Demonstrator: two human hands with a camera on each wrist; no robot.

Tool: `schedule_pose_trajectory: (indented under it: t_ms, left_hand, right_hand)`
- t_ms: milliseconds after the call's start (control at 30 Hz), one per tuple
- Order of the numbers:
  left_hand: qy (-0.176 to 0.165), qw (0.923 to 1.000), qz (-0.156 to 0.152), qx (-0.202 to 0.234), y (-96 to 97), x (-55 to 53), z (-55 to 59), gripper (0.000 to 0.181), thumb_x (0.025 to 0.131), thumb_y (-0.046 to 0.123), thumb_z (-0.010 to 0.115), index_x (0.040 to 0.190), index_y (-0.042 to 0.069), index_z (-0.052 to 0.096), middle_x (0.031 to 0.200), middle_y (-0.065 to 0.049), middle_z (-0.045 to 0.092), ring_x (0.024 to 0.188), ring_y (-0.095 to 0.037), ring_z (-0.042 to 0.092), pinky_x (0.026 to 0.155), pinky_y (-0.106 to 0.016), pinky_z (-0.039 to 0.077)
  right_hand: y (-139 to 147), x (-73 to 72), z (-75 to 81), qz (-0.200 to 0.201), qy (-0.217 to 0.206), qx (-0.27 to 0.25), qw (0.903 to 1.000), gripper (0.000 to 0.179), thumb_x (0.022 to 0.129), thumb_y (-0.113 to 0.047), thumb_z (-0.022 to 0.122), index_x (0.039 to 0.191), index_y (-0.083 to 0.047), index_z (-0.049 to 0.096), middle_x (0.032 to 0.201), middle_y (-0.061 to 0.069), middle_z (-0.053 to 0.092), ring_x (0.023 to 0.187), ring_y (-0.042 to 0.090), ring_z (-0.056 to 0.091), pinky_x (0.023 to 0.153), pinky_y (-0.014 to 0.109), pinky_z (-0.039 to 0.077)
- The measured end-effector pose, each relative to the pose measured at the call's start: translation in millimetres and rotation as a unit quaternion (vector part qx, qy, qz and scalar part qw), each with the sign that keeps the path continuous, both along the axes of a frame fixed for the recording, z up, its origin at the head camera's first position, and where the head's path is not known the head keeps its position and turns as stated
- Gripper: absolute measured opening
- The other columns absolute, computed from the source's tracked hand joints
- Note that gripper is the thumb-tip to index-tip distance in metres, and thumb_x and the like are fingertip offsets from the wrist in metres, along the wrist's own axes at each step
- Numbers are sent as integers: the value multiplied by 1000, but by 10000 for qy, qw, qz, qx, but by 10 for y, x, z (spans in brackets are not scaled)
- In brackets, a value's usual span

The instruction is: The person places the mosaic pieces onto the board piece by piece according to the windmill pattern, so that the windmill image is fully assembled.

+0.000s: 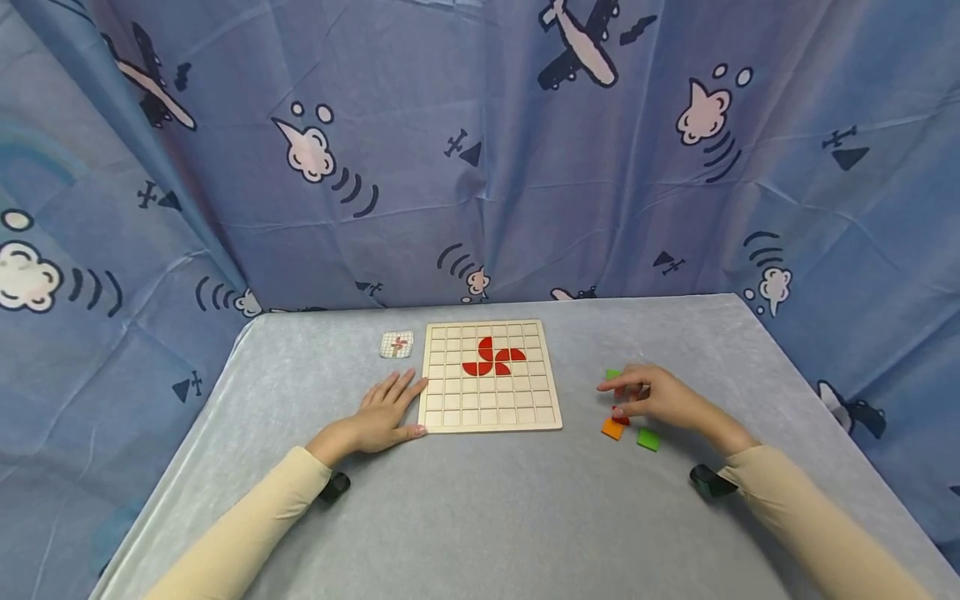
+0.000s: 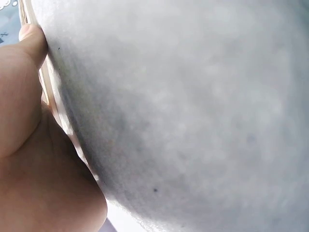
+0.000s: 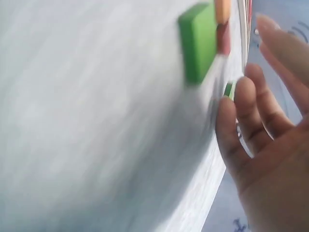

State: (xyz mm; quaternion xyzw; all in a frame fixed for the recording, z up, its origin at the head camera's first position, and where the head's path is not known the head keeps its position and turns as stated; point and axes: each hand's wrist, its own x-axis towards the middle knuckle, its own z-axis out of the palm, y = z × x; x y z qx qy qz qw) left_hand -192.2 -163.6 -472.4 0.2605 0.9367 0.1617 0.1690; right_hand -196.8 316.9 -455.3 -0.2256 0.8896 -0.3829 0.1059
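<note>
A square wooden grid board (image 1: 450,408) lies on the table, with several red curved-edged pieces (image 1: 513,356) set in a pinwheel around its upper middle. My left hand (image 1: 381,417) rests with fingers spread at the board's left edge; its thumb (image 2: 35,41) touches the rim. To the right of the board, my right hand (image 1: 663,400) hovers over loose tiles, fingers loosely bent and thumb apart, with nothing seen between them. Below it lie an orange tile (image 1: 612,429), a green tile (image 1: 648,439) and a partly covered red piece (image 1: 621,417). Another green tile (image 1: 612,374) shows beyond the fingers.
A small card (image 1: 397,344) with a printed grid and a red pinwheel figure lies left of the board. Grey cloth (image 1: 480,517) covers the table. Behind it hangs a blue patterned curtain (image 1: 405,167). Dark wrist devices (image 1: 711,482) sit under both sleeves.
</note>
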Motion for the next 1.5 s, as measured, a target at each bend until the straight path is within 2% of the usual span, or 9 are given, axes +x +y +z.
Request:
schedule_pose_trajectory:
  t_ms: [300, 467, 800, 1000, 1233, 1500]
  left_hand:
    - [111, 9999, 27, -95, 4, 5, 20, 79, 100, 47, 51, 160, 12, 12, 168, -19, 2, 154, -45, 1, 120, -67, 9]
    - [94, 9999, 35, -88, 9, 10, 33, 79, 100, 47, 52, 160, 13, 13, 168, -18, 2, 154, -45, 1, 120, -67, 8]
    - [63, 9999, 21, -97, 8, 11, 48, 80, 100, 46, 52, 161, 13, 11, 168, -19, 1, 154, -45, 0, 120, -67, 7]
    - [66, 10000, 15, -67, 1, 16, 58, 80, 100, 47, 52, 160, 13, 12, 168, -19, 1, 154, -45, 1, 120, -66, 7]
    - [-19, 9999, -12, 168, 2, 24, 58, 82, 99, 47, 53, 160, 11, 12, 167, -21, 1, 153, -46, -1, 119, -68, 5]
    - [-52, 9999, -2, 151, 11, 20, 59, 83, 99, 49, 54, 160, 12, 12, 167, -20, 1, 154, -45, -1, 120, -67, 4]
  right_hand:
    - [223, 47, -71, 334, -378, 38, 9987, 41, 82, -22, 81, 121, -11, 72, 105, 9, 65, 88, 18, 52, 73, 20, 43]
    - [241, 29, -80, 367, -551, 24, 9978, 40, 82, -21, 80, 120, -12, 72, 105, 10, 63, 87, 18, 50, 71, 21, 41]
    - [215, 11, -66, 415, -516, 112, 9977, 41, 81, -22, 81, 120, -11, 72, 102, 9, 61, 84, 18, 47, 68, 22, 38]
    - [201, 22, -59, 335, -543, 128, 9979, 40, 81, -21, 82, 118, -12, 73, 101, 9, 61, 83, 19, 47, 68, 22, 38]
    - [197, 19, -73, 263, -554, 108, 9981, 39, 80, -21, 82, 117, -13, 73, 100, 9, 61, 83, 18, 47, 68, 22, 38]
    - [199, 17, -96, 198, -499, 68, 9985, 39, 79, -21, 83, 116, -12, 74, 99, 8, 62, 82, 17, 48, 69, 21, 39]
